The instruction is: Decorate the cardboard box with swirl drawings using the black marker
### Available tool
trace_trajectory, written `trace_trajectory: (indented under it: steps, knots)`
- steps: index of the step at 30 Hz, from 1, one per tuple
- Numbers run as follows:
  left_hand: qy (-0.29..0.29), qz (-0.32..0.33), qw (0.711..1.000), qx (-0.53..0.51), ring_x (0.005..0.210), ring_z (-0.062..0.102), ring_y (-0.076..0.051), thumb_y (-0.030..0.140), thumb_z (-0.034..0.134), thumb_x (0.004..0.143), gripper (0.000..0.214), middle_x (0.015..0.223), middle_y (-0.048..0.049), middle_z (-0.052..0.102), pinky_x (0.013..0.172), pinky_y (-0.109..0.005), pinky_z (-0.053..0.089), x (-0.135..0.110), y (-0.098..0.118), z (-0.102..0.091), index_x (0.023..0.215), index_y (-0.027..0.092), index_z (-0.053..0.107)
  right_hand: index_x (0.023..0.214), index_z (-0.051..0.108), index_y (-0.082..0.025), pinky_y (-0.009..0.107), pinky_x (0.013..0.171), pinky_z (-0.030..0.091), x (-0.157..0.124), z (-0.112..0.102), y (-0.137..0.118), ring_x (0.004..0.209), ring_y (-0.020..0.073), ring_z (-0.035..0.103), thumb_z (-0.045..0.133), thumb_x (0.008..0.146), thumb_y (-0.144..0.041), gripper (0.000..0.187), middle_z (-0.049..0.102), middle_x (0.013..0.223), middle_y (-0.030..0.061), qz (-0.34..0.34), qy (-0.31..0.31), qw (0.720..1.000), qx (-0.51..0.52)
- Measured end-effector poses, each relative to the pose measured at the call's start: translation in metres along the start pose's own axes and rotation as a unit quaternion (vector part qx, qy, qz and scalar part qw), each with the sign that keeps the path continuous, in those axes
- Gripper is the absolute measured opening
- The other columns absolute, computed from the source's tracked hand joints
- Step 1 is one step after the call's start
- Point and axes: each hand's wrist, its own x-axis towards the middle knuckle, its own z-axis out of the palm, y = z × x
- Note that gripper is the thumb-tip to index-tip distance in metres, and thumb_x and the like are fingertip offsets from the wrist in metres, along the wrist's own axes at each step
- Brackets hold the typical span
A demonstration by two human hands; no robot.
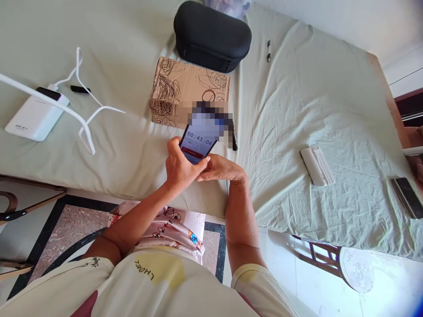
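My left hand [178,167] is closed round the lower left of a smartphone [196,140], its thumb along the bottom edge. A timer reading 00:43:04 and a red button show on the lit screen; the upper part is pixelated. My right hand [223,168] meets the phone's lower right corner, with its fingers partly hidden behind the phone and the left thumb. Just beyond the phone lies a cardboard box [190,77] covered in black scribbles, with a ring-shaped item [209,90] on top. A black pen [234,140] lies right of the phone, partly pixelated.
A black zippered case [213,35] stands behind the box. To the left are a white power bank [36,116] and a white cable [77,116]. Rightward lie a pale rectangular object [317,166] and a dark one [408,197]. A stool [357,268] stands below the cloth-covered table's edge.
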Motion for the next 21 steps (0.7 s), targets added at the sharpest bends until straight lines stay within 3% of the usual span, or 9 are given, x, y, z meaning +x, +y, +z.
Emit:
trace_trajectory:
  steps: [4,8,12,15,17,19,21]
  knots:
    - [0.015,0.005,1.000,0.002,0.121,0.072,-0.035,0.045,0.090,0.066,0.084,0.131,-0.0159,0.064,0.093,-0.046,0.065,-0.002,-0.004,0.008,0.128,0.023,0.037,0.091,0.070,-0.019,0.030,0.074,0.057,0.002,0.005,-0.004,0.080,0.0162,0.065,0.086,0.074,-0.038,0.030,0.073,0.084,-0.0004,-0.011,0.072,0.995,-0.066]
    - [0.020,0.002,1.000,0.010,0.117,0.073,-0.035,0.049,0.091,0.066,0.086,0.130,-0.0154,0.065,0.092,-0.046,0.066,-0.001,-0.006,0.011,0.129,0.023,0.038,0.077,0.068,-0.018,0.028,0.070,0.050,0.005,0.007,-0.006,0.068,0.0132,0.061,0.069,0.076,-0.026,0.008,0.068,0.069,-0.0022,-0.010,0.093,0.990,-0.104]
    - [0.045,0.009,0.999,0.027,0.119,0.073,-0.036,0.049,0.091,0.066,0.087,0.131,-0.0157,0.065,0.097,-0.048,0.065,0.003,-0.007,0.007,0.130,0.022,0.039,0.079,0.067,-0.018,0.027,0.070,0.051,0.009,0.008,-0.004,0.068,0.0131,0.064,0.075,0.078,-0.029,0.014,0.070,0.070,-0.0013,-0.019,0.078,0.994,-0.073]
    - [0.060,0.013,0.997,0.041,0.123,0.072,-0.036,0.049,0.090,0.066,0.089,0.134,-0.0161,0.064,0.104,-0.051,0.062,0.011,-0.016,-0.010,0.134,0.021,0.040,0.105,0.068,-0.018,0.026,0.068,0.052,0.009,0.008,-0.002,0.072,0.0129,0.066,0.087,0.080,-0.045,0.042,0.072,0.077,-0.0014,-0.049,0.075,0.996,-0.005]
    - [0.074,0.009,0.996,0.054,0.127,0.069,-0.038,0.049,0.090,0.065,0.092,0.137,-0.0166,0.063,0.110,-0.053,0.060,0.019,-0.025,-0.030,0.137,0.021,0.040,0.123,0.066,-0.018,0.026,0.070,0.054,0.008,0.007,-0.002,0.072,0.0124,0.066,0.089,0.081,-0.055,0.060,0.072,0.079,-0.0017,-0.070,0.118,0.990,0.027]
    - [0.098,-0.006,0.992,0.077,0.132,0.067,-0.039,0.044,0.090,0.064,0.092,0.140,-0.0167,0.062,0.116,-0.057,0.056,0.031,-0.036,-0.053,0.138,0.021,0.042,0.123,0.066,-0.019,0.026,0.071,0.055,0.007,0.004,-0.002,0.071,0.0121,0.065,0.087,0.082,-0.063,0.063,0.071,0.079,-0.0019,-0.096,0.190,0.976,0.041]
    - [0.112,-0.026,0.988,0.103,0.136,0.064,-0.042,0.040,0.087,0.067,0.088,0.143,-0.0179,0.060,0.122,-0.062,0.052,0.044,-0.047,-0.076,0.140,0.019,0.044,0.111,0.067,-0.022,0.027,0.069,0.056,0.008,-0.001,0.000,0.069,0.0122,0.063,0.083,0.083,-0.070,0.058,0.066,0.075,-0.0030,-0.123,0.284,0.950,0.035]
